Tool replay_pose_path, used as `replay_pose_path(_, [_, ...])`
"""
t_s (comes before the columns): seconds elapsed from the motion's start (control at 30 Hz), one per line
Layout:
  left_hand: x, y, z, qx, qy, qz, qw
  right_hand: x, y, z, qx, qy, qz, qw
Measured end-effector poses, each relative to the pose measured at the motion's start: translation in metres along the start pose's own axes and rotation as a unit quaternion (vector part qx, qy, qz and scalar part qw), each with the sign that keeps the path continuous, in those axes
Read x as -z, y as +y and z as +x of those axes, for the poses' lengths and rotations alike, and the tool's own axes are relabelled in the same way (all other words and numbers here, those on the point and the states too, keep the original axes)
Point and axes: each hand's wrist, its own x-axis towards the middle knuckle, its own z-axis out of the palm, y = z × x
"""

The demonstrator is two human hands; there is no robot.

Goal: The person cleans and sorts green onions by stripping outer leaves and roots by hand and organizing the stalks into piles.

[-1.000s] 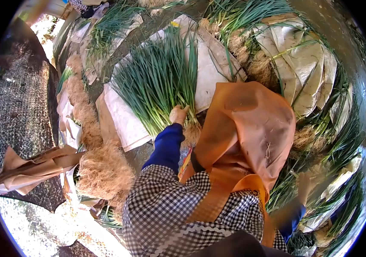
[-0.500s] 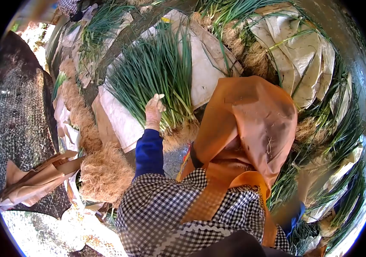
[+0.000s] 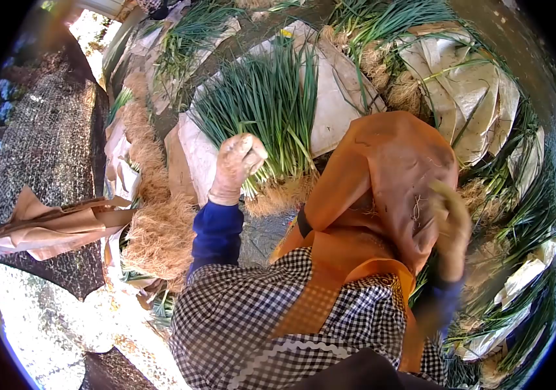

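Item, one bundle of long-leaved green plants (image 3: 265, 97): lying fanned on a pale sheet (image 3: 336, 120), directly in front of the person; leaf tips pointing away, pale stems and roots (image 3: 281, 195) toward the person. Laid this way, probably, to keep the root ends level and within reach, the sheet likely keeping leaves off the wet floor (image 3: 262, 240).

Item, left hand (image 3: 240, 159): raised at the near left edge of the bundle, over the lower stems, fingers curled in and drawn together; no plant can be made out in it. The curl suggests a pinch or gathering hold.

Item, right hand (image 3: 450, 227): in front of the orange apron (image 3: 398, 156), blurred; cannot tell whether its fingers are apart or together, or hold anything.

Item, root heap (image 3: 158, 240): left of the bundle, roots massed along one side, seemingly from stacking the same way round.

Item, further green bundles (image 3: 525, 240): at the right, beside another pale sheet (image 3: 466, 97).

Changes since the earlier frame: left hand larger in view and more tightly curled; right hand now showing before the apron, formerly a low blur at its right; bundle still on its sheet, the whole view slightly shifted.
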Motion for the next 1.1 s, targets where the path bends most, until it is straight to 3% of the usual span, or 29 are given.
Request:
replay_pose_path(0.03, [-0.007, -0.002, 0.001, -0.003, 0.005, 0.005, 1.000, -0.031, -0.031, 0.021, 0.086, -0.106, 0.007, 0.991])
replay_pose_path(0.07, [-0.012, -0.004, 0.002, -0.008, -0.004, -0.012, 1.000, -0.065, -0.059, 0.045, 0.085, -0.251, -0.093, 0.960])
replay_pose_path(0.1, [-0.014, -0.002, 0.005, -0.015, -0.013, -0.025, 0.999, -0.118, -0.041, 0.053, 0.224, -0.229, -0.111, 0.941])
replay_pose_path(0.2, [-0.016, -0.002, 0.006, -0.012, -0.079, -0.086, 0.993, -0.246, 0.005, 0.075, 0.171, -0.446, -0.117, 0.871])
replay_pose_path(0.23, [-0.010, -0.004, 0.009, -0.017, -0.124, -0.086, 0.988, -0.263, 0.023, 0.082, 0.470, -0.409, -0.250, 0.741])
replay_pose_path(0.27, [-0.007, -0.004, 0.014, -0.066, -0.157, -0.125, 0.977, -0.264, 0.020, 0.079, 0.235, -0.479, -0.071, 0.843])
replay_pose_path(0.3, [-0.007, -0.010, 0.015, -0.096, 0.036, -0.071, 0.992, -0.261, 0.016, 0.072, -0.029, -0.502, 0.112, 0.857])
replay_pose_path(0.33, [-0.007, -0.016, 0.016, -0.092, 0.231, -0.005, 0.969, -0.251, 0.015, 0.069, -0.033, -0.509, 0.109, 0.853])
replay_pose_path(0.4, [0.060, -0.126, 0.010, 0.165, 0.263, -0.081, 0.947, -0.221, 0.007, 0.069, -0.092, -0.438, 0.270, 0.852])
replay_pose_path(0.47, [0.040, -0.204, -0.013, 0.375, 0.130, -0.163, 0.903, -0.205, -0.001, 0.068, -0.073, -0.446, 0.274, 0.849])
replay_pose_path(0.53, [0.016, -0.236, -0.016, 0.469, 0.014, -0.236, 0.851, -0.194, -0.002, 0.056, -0.049, -0.465, 0.259, 0.845])
replay_pose_path(0.6, [0.000, -0.232, -0.003, 0.323, -0.018, -0.407, 0.854, -0.172, -0.009, 0.039, 0.053, -0.451, 0.212, 0.865])
replay_pose_path(0.63, [-0.008, -0.221, 0.001, 0.305, 0.060, -0.435, 0.845, -0.159, -0.011, 0.029, 0.117, -0.433, 0.192, 0.873])
replay_pose_path(0.67, [-0.021, -0.197, 0.006, 0.278, 0.134, -0.458, 0.834, -0.135, -0.020, 0.017, 0.068, -0.448, 0.180, 0.873])
replay_pose_path(0.7, [-0.025, -0.161, 0.015, 0.263, 0.107, -0.538, 0.793, -0.106, -0.029, 0.009, 0.024, -0.459, 0.169, 0.872])
replay_pose_path(0.73, [-0.021, -0.136, 0.023, 0.242, 0.092, -0.528, 0.809, -0.078, -0.031, 0.005, 0.049, -0.444, 0.221, 0.867])
replay_pose_path(0.77, [-0.016, -0.116, 0.028, 0.222, 0.080, -0.518, 0.822, -0.042, -0.010, -0.024, -0.066, -0.389, 0.270, 0.879])
replay_pose_path(0.83, [-0.007, -0.088, 0.044, 0.121, -0.027, -0.475, 0.871, 0.025, 0.039, -0.068, -0.054, -0.281, 0.335, 0.898])
replay_pose_path(0.9, [-0.021, -0.052, 0.052, 0.079, -0.019, -0.383, 0.920, 0.075, 0.032, -0.098, -0.116, -0.123, 0.232, 0.958])
replay_pose_path(0.93, [-0.026, -0.040, 0.057, 0.062, -0.030, -0.371, 0.926, 0.092, 0.045, -0.123, -0.186, -0.062, 0.114, 0.974])
replay_pose_path(1.0, [-0.034, -0.032, 0.067, 0.034, -0.039, -0.337, 0.940, 0.118, 0.077, -0.167, -0.324, 0.021, -0.073, 0.943])
replay_pose_path(1.1, [-0.045, -0.038, 0.085, -0.003, -0.001, -0.194, 0.981, 0.116, 0.147, -0.209, -0.386, 0.004, -0.194, 0.902])
